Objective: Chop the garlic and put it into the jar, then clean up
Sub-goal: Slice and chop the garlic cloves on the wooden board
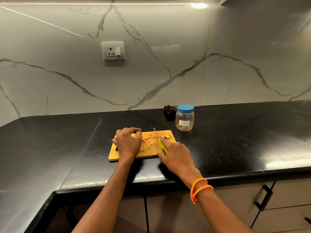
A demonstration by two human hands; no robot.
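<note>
Two hands over the board [127, 155]: left hand [128, 142] curled, perhaps pinching garlic; right hand [175, 155] grips knife [159, 140].

Single head-worn wide-angle view, aimed forward and down, glossy black stone bench [218, 148] seen close, veined marble wall [168, 56] faced squarely

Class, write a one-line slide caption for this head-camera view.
Right hand grips green-handled knife over chopped garlic on wooden cutting board; blue-lidded jar stays closed.
</note>
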